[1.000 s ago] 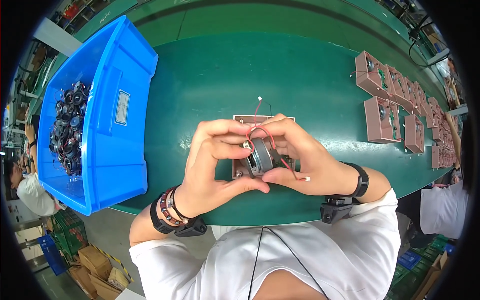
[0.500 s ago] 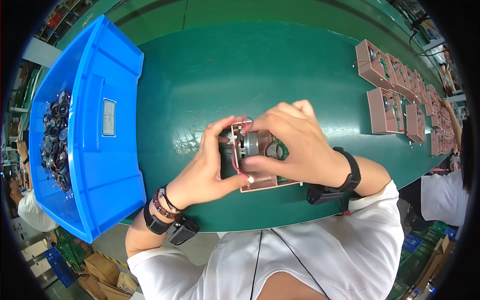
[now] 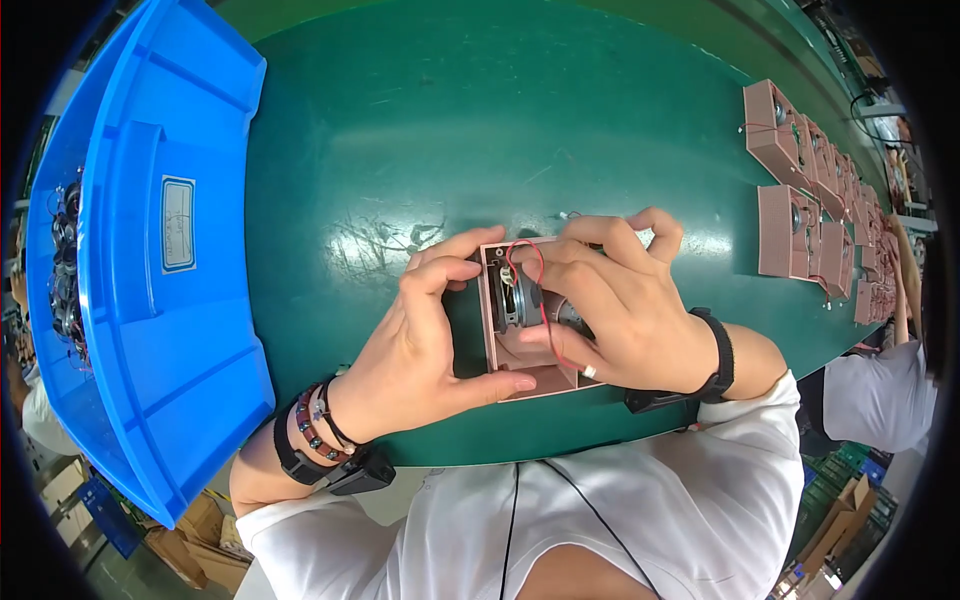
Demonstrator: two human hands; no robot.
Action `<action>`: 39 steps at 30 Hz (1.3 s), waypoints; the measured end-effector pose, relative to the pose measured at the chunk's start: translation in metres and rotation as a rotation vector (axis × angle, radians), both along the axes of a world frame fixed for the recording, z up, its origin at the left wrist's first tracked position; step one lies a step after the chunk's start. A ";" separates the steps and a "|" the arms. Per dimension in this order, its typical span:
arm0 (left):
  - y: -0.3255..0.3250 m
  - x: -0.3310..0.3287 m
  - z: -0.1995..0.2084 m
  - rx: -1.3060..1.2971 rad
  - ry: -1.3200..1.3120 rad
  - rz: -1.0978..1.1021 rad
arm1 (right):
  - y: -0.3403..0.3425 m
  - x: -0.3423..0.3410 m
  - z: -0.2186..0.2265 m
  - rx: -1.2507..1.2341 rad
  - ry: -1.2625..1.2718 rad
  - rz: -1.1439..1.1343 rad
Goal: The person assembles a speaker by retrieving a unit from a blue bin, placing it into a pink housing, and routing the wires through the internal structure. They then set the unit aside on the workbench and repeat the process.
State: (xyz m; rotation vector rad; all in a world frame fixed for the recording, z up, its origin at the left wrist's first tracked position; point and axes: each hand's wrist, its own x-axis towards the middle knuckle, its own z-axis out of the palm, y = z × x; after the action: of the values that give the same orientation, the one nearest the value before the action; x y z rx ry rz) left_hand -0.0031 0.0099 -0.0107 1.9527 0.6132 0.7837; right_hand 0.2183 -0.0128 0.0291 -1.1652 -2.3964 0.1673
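Observation:
A pink open-topped box sits before me on the green table. My left hand is closed round its left end, with the thumb along the near wall and the fingers at the far corner. Inside that end is a round dark speaker with a metal rim, facing the left wall. My right hand reaches over the box, its thumb and forefinger on the speaker. A red wire loops over the speaker to a white connector beside my right thumb. My right hand hides much of the box's right half.
A large blue bin with several black speakers stands at the left. Several pink boxes with parts inside are grouped at the right. Another person's sleeve and arm show at the far right.
The wire's white connector has gone from beside my left thumb to beside my right thumb. The green board seen earlier inside the box is now hidden. The view has shifted a little.

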 end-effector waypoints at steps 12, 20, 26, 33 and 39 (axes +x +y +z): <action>0.003 0.001 0.003 0.008 0.009 -0.002 | 0.000 -0.007 0.007 -0.029 -0.045 -0.057; -0.008 -0.001 0.011 0.040 0.047 0.060 | -0.005 -0.012 0.012 -0.035 -0.095 -0.091; -0.009 0.000 0.013 0.085 0.086 0.097 | -0.007 -0.012 0.010 -0.040 -0.118 -0.107; -0.008 -0.001 0.016 0.072 0.111 0.096 | -0.008 -0.013 0.011 -0.038 -0.125 -0.124; -0.009 0.000 0.014 0.102 0.111 0.099 | -0.006 -0.015 0.009 -0.051 -0.125 -0.141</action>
State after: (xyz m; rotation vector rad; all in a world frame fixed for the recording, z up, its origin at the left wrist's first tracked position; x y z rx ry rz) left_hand -0.0032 0.0007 0.0030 2.0827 0.7544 0.7847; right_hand 0.2032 -0.0188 0.0386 -1.4009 -2.4179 0.1139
